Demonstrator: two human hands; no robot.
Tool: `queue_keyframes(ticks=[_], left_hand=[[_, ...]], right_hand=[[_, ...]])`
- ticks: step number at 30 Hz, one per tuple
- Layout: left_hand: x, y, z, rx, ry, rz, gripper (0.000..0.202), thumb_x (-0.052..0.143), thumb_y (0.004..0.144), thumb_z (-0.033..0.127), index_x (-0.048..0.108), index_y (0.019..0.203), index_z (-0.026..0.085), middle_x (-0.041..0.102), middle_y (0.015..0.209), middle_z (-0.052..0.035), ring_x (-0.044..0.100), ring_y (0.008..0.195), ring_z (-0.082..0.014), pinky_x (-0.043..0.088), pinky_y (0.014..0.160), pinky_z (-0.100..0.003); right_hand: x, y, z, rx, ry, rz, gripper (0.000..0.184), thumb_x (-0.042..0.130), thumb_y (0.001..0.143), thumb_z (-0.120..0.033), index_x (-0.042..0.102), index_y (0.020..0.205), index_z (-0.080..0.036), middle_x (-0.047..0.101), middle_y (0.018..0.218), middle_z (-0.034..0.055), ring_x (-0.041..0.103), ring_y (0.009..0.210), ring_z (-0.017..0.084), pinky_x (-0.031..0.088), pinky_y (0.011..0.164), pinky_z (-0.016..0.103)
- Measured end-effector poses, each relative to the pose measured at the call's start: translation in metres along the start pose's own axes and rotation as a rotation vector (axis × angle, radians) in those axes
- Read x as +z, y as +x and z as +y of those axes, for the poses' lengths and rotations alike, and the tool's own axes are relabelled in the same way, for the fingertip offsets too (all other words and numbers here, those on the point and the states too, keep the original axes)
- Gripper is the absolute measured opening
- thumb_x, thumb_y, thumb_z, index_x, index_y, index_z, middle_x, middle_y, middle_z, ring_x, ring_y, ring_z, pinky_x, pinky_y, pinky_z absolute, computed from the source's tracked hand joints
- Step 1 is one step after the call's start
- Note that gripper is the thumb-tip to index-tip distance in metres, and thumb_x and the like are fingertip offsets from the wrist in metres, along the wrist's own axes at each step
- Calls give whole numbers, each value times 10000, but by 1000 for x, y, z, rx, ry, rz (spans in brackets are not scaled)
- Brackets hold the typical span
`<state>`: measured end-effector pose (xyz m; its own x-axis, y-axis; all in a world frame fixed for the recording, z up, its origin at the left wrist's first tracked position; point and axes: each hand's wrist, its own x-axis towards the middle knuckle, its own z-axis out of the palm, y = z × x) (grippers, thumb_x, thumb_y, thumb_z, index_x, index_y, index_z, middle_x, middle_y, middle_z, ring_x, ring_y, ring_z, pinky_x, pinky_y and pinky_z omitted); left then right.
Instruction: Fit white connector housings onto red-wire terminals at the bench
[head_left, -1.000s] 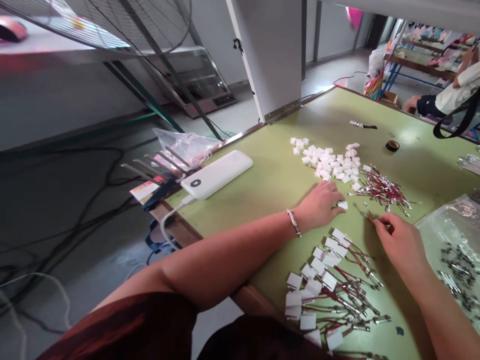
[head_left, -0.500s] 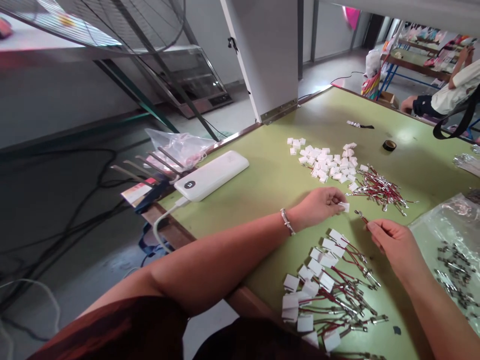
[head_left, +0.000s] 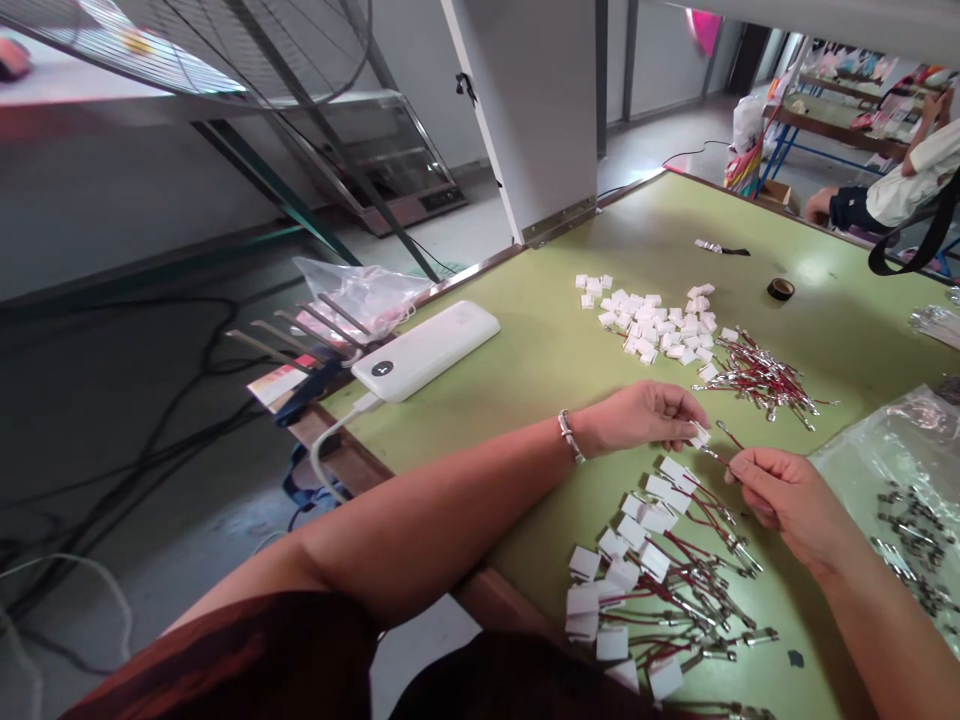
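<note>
Between the fingertips of my left hand is a small white plastic connector housing. My right hand pinches a short red wire with metal terminals; one terminal end meets the housing, though how far in it sits I cannot tell. Beyond my hands lie a heap of loose white housings and a pile of red wires with silver terminals. Nearer my body, several housings with wires fitted are laid out in overlapping rows.
A white power bank with a cable lies at the table's left edge. A black tape roll rests farther back. On the right is a clear plastic bag with metal terminals. A person sits at the far right.
My hands have come together: the wire's terminal, apart from the housing before, now meets it. The housing has tilted and shifted slightly toward me.
</note>
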<state>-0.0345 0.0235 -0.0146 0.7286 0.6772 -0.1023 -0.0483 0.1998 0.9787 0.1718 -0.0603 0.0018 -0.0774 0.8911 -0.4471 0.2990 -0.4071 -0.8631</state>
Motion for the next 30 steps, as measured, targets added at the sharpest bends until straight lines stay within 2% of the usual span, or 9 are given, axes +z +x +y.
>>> queue_keyframes(ticks=[3, 6, 9, 13, 17, 23, 25, 28, 30], left_hand=[[4, -1, 0, 19, 95, 16, 109, 678, 762, 129, 660, 869, 135, 632, 648, 30, 564, 581, -54, 458, 574, -182], [12, -1, -3, 14, 156, 71, 93, 688, 747, 116, 637, 826, 123, 621, 623, 31, 569, 564, -54, 448, 540, -173], [18, 0, -8, -24, 154, 130, 70, 680, 769, 141, 618, 794, 119, 597, 586, 37, 562, 532, -55, 443, 511, -172], [20, 2, -12, -49, 122, 133, 70, 681, 770, 135, 614, 781, 120, 597, 579, 41, 562, 526, -52, 447, 506, -167], [18, 3, -12, -55, 111, 102, 73, 687, 770, 129, 615, 773, 118, 609, 587, 38, 578, 538, -54, 464, 522, -168], [20, 2, -10, -52, 114, 73, 54, 667, 778, 113, 613, 777, 117, 604, 585, 39, 577, 540, -60, 464, 534, -174], [25, 0, -11, -26, 192, 129, 43, 663, 779, 119, 620, 776, 125, 614, 613, 33, 579, 567, -70, 464, 552, -187], [34, -2, -16, 52, 396, 297, 53, 669, 755, 105, 637, 752, 147, 636, 671, 30, 580, 632, -82, 463, 611, -202], [37, -1, -20, 63, 344, 346, 60, 674, 749, 109, 632, 750, 151, 630, 657, 36, 577, 631, -81, 468, 624, -206]], right_hand=[[5, -2, 0, -19, -96, 49, 335, 572, 769, -493, 582, 671, -174, 361, 475, -74, 261, 438, 69, 192, 429, 215], [13, -3, 0, -128, -228, 116, 316, 518, 812, -447, 540, 635, -186, 380, 513, -59, 324, 488, 90, 269, 456, 219], [17, -3, 1, -236, -370, 136, 331, 494, 819, -446, 533, 608, -193, 431, 529, -40, 389, 526, 114, 330, 482, 227], [17, 2, 5, -364, -523, 146, 337, 471, 832, -442, 570, 621, -199, 506, 538, -21, 448, 536, 134, 370, 504, 238], [17, 5, 11, -417, -574, 155, 323, 448, 857, -413, 602, 667, -202, 542, 542, -15, 477, 529, 138, 386, 513, 241], [19, 5, 15, -452, -582, 178, 318, 440, 865, -403, 571, 653, -206, 555, 524, -20, 484, 496, 131, 376, 502, 242], [20, 6, 17, -443, -574, 177, 318, 435, 874, -407, 580, 676, -204, 557, 531, -19, 491, 503, 134, 378, 508, 242], [21, 7, 19, -443, -571, 213, 322, 429, 879, -414, 581, 688, -203, 576, 559, -7, 498, 521, 140, 379, 523, 248], [20, 6, 18, -454, -565, 243, 326, 426, 881, -411, 562, 667, -207, 557, 548, -9, 483, 521, 139, 367, 520, 247]])
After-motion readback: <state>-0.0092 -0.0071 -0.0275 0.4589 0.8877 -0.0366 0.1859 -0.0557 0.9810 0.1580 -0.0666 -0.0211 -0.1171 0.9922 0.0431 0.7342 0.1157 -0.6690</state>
